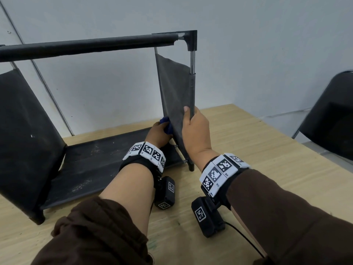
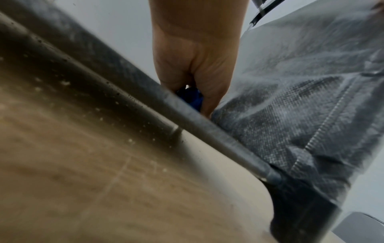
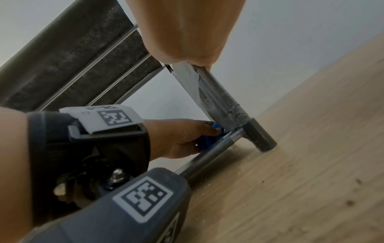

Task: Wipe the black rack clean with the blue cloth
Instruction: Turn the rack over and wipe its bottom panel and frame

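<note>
Nearest the camera, on the wooden table (image 1: pixel 267 169), both forearms reach forward to the right end of the black rack (image 1: pixel 91 46), which stands on the tabletop against the wall. At that end the right hand (image 1: pixel 196 129) has its fingers wrapped round the front upright post and the edge of the fabric side panel (image 1: pixel 175 92), apparently steadying it. Just behind the panel, the left hand (image 1: pixel 158 132) holds the bunched blue cloth (image 1: pixel 168 125) in curled fingers against the panel's inner face, low down near the bottom rail. Judging by this, wiping is under way on the right side panel. Further left, the bottom shelf (image 1: pixel 91 161) shows pale dusty streaks and specks, so it seems to need wiping yet. Beyond, whether the left panel (image 1: pixel 24 134) and the top bar have been cleaned cannot be told. A good share of the job looks left to do.
</note>
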The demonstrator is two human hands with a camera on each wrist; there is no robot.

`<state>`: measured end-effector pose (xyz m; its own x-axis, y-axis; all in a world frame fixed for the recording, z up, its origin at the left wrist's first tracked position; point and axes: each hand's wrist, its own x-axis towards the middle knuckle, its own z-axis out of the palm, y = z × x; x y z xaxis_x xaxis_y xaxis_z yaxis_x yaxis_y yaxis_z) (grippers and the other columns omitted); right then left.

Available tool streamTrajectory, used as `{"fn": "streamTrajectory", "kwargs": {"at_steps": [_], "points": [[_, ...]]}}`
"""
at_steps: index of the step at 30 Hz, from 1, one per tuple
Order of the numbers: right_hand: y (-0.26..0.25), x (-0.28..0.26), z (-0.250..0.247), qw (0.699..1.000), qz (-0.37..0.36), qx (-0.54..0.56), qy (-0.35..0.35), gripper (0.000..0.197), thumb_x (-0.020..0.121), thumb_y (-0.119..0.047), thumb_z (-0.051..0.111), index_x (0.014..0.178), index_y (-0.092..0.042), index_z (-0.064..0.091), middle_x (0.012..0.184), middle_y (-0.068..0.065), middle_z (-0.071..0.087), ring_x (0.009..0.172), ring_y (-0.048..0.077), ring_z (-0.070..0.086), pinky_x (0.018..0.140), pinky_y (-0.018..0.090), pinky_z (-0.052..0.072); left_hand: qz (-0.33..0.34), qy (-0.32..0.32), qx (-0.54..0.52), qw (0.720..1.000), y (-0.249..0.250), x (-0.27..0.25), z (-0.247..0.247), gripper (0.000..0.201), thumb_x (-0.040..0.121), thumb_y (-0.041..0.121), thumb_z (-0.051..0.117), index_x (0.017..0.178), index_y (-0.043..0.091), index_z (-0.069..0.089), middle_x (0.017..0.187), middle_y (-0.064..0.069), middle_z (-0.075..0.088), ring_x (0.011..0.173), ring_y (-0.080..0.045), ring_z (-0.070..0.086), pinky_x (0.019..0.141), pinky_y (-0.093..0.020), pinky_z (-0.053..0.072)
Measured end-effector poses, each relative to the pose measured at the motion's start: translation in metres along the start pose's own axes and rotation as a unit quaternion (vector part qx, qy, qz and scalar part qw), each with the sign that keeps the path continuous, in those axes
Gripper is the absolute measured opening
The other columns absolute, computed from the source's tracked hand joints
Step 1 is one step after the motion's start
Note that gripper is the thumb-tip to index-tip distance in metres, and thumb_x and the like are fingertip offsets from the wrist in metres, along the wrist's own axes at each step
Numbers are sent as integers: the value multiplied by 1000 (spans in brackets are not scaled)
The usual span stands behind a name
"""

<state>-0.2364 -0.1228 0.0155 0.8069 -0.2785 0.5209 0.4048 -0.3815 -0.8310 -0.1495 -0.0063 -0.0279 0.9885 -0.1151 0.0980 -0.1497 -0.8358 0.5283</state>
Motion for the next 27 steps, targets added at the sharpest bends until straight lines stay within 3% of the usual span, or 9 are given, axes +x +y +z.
{"fn": "streamTrajectory", "kwargs": {"at_steps": [4, 7, 11, 14, 18, 24, 27], "points": [[0, -2, 1, 1000, 1, 8, 4, 30, 102, -24, 40, 111, -6, 62, 90, -5, 56, 84, 9, 52, 74, 18, 43, 7, -29, 28, 999, 3, -1, -1, 43, 91, 23, 55, 133, 13, 51, 139, -14, 46, 122, -33, 50, 101, -37, 40], [1, -2, 2, 1000, 0, 8, 6, 29, 102, -24, 40, 110, -6, 62, 89, -2, 58, 82, 10, 53, 70, 14, 38, 11, -19, 30, 999, 0, -4, -2, 43, 93, 22, 54, 135, 15, 51, 138, -12, 50, 124, -31, 50, 102, -34, 38], [1, -1, 2, 1000, -2, 5, 10, 30, 102, -24, 40, 109, -6, 62, 91, 3, 63, 83, 13, 54, 75, 23, 45, 0, 6, -22, 1000, -2, -10, -7, 27, 87, 24, 61, 113, 18, 68, 119, -6, 65, 112, -23, 58, 90, -23, 39], [1, -1, 2, 1000, -4, 1, 9, 31, 102, -25, 40, 112, -6, 62, 95, 4, 64, 86, 13, 55, 79, 24, 46, -20, 37, -87, 995, -5, -10, -12, 21, 83, 21, 68, 102, 16, 72, 110, -4, 68, 103, -18, 61, 84, -19, 39], [2, -2, 1, 1000, -3, -3, 6, 30, 102, -25, 40, 111, -7, 62, 91, -2, 60, 85, 13, 56, 73, 18, 41, -11, 113, -29, 993, -12, -2, -10, 30, 90, 21, 58, 118, 13, 67, 123, -13, 58, 113, -29, 56, 94, -26, 39], [4, -2, 3, 1000, -3, 0, 8, 30, 102, -24, 39, 110, -6, 62, 90, -3, 58, 83, 11, 54, 67, 10, 35, 20, -27, 75, 997, -5, 5, -2, 42, 89, 19, 52, 131, 18, 55, 132, -11, 57, 118, -31, 55, 99, -36, 44], [5, -2, 3, 1000, -1, 0, 5, 31, 102, -25, 39, 110, -6, 62, 90, -3, 58, 83, 10, 54, 68, 10, 35, 23, -38, 90, 995, -5, 6, -3, 40, 89, 17, 52, 129, 16, 54, 129, -11, 60, 117, -31, 56, 96, -36, 44]]}}
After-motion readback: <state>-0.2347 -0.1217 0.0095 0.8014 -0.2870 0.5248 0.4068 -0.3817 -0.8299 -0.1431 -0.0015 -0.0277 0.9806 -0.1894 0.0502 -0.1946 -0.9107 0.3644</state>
